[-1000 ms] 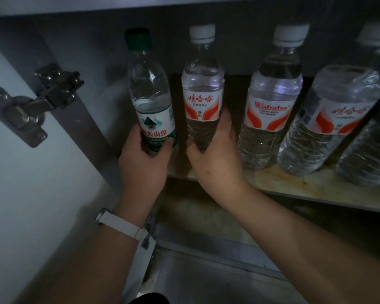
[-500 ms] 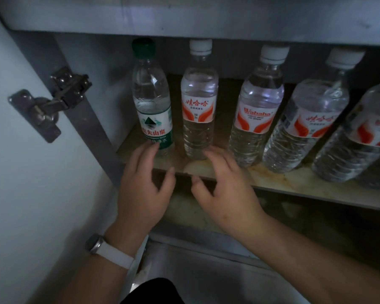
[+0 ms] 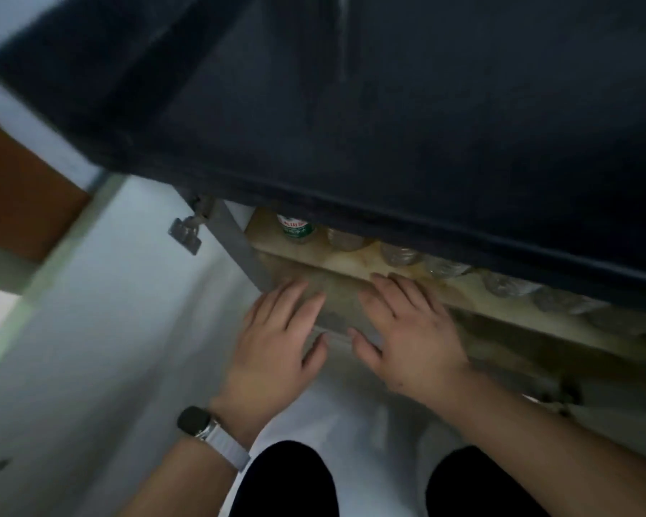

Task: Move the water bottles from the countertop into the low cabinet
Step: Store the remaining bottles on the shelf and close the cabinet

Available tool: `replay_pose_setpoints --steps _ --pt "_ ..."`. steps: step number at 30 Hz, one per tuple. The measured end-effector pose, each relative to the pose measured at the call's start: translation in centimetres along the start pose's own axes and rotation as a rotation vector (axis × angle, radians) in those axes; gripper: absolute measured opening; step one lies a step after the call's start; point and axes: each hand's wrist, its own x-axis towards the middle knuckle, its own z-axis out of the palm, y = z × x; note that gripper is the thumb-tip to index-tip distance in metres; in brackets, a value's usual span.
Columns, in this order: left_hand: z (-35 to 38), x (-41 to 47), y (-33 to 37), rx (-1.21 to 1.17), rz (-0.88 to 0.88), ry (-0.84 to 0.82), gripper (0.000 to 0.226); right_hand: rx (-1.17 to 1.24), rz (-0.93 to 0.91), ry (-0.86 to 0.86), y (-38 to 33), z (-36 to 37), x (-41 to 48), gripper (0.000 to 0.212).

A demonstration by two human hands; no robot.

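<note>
Hands are empty now and drawn back from the shelf; a second ago each gripped a bottle, so that pair is delivered and the view has swung up toward the dark navy countertop edge, which I read as rising to fetch more; the left hand, with a white-strapped dark watch on its wrist, and the right hand both hover palm-down with fingers spread wide, holding nothing, just in front of the stained beige cabinet shelf; the clear plastic water bottles stand upright in a row along that shelf inside the low cabinet, only their ribbed lower bodies showing under the counter; the leftmost, a green-labelled bottle, stands near the metal door hinge; blur hides finer detail.
</note>
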Motion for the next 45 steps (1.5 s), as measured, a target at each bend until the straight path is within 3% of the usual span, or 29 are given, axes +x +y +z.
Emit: replay_pose_setpoints --steps 10,19,27,34,39,45 --pt "-15.7 -3.8 4.9 0.127 -0.045 -0.241 0.051 -0.108 0.119 -0.32 -6.5 -13.5 -6.2 0.057" --pt "-26.4 -7.8 2.0 0.243 -0.242 -0.415 0.058 -0.121 0.335 -0.39 -10.9 -21.3 -13.2 0.06" --pt "-27.3 -11.1 0.9 0.246 -0.56 -0.562 0.073 -0.08 0.432 -0.402 -10.6 -23.5 -18.4 0.072" --pt "-26.1 -11.6 4.0 0.159 -0.551 -0.536 0.053 -0.106 0.516 -0.427 -6.4 -24.4 -23.5 0.057" --pt "-24.0 -11.5 9.9 0.064 -0.443 -0.537 0.059 -0.119 0.603 -0.428 -2.5 -25.1 -27.1 0.056" --pt "-20.7 -8.8 17.8 -0.024 -0.521 -0.512 0.062 -0.11 0.713 -0.391 2.0 -25.8 -30.8 0.052"
